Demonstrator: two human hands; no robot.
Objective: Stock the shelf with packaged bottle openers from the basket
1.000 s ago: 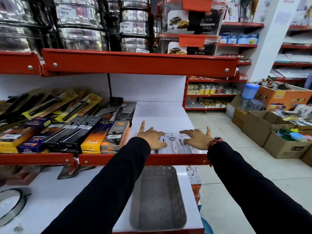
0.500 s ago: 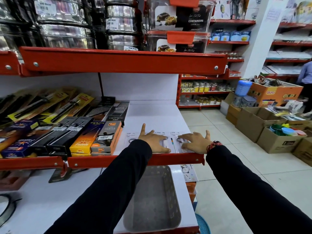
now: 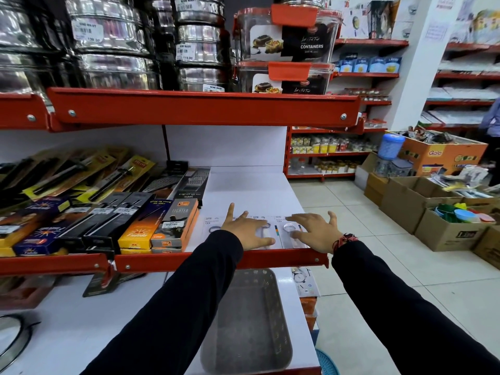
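Several white-carded packaged bottle openers lie flat in a row at the front right of the white shelf, just behind its red lip. My left hand rests spread on the left packs, fingers apart. My right hand lies spread over the right packs, a red thread band on its wrist. Neither hand grips a pack. The grey basket sits on the lower shelf beneath my arms and looks empty. One more carded pack lies on the lower shelf to the right of the basket.
Boxed lighters and other long packs fill the shelf to the left of the openers. Steel tins and clear containers stand on the shelf above. Cardboard boxes of goods crowd the tiled aisle at right. A person's sleeve shows far right.
Both hands have stayed flat on the packs, spreading slightly apart. The camera has shifted a little, so the shelf sits further right in view.
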